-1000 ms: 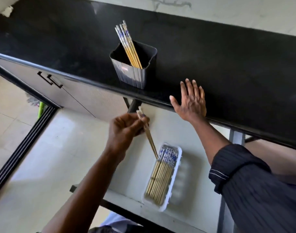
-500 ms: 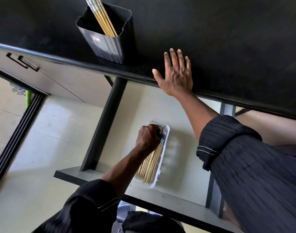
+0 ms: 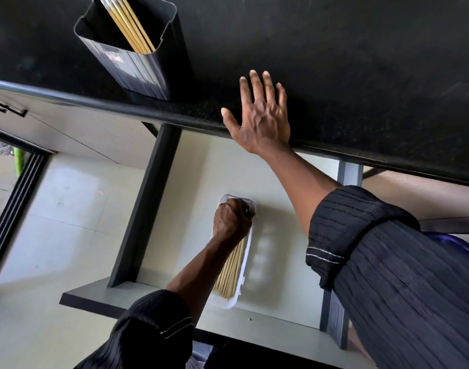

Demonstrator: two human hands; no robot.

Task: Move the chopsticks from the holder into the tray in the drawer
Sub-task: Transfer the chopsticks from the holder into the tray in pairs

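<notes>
Glossy speckled black stone counter (image 3: 361, 75), ribbed dark plastic holder (image 3: 137, 67), pale wooden chopsticks (image 3: 232, 270), white plastic tray (image 3: 245, 272), ribbed cloth sleeve (image 3: 387, 262)

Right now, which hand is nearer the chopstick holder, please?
Right: the right hand lies flat on the countertop beside the holder; the left hand is below, in the tray.

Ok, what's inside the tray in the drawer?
A bundle of chopsticks lies lengthwise in the tray. The left hand covers their far ends, hiding whether it grips any.
</notes>
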